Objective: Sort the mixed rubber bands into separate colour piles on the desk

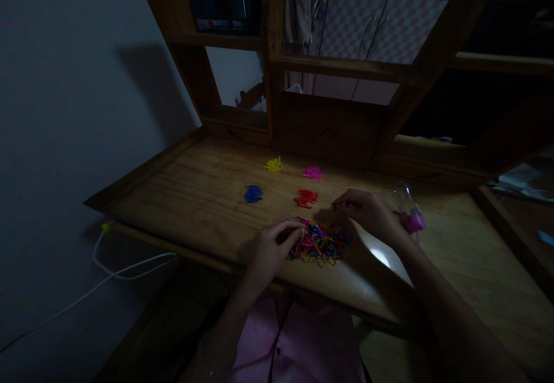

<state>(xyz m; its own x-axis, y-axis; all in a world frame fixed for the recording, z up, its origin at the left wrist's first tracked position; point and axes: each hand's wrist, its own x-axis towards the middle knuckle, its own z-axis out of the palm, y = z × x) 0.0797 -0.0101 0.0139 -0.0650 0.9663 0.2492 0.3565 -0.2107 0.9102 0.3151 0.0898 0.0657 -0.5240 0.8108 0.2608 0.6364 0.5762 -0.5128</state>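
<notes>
A mixed pile of small, thin, string-like coloured pieces (322, 244), perhaps rubber bands, lies near the table's front edge. My left hand (270, 249) reaches its left side, thumb and forefinger brought together at the pile; what they pinch is too small to name. Above and right of the pile, my right hand (366, 210) is closed in a pinch, with a tiny dark bit at its fingertips. Beyond are single-colour heaps of similar pieces: red (306, 198), blue (253, 193), pink (312, 173) and yellow (273, 164).
A clear container with a pink lid (413, 221) lies right of my right hand. Wooden shelving with a mirror (346, 31) rises at the back of the wooden table (182, 198). At the left edge hangs a white cable (130, 273) beside the wall. The room is dim.
</notes>
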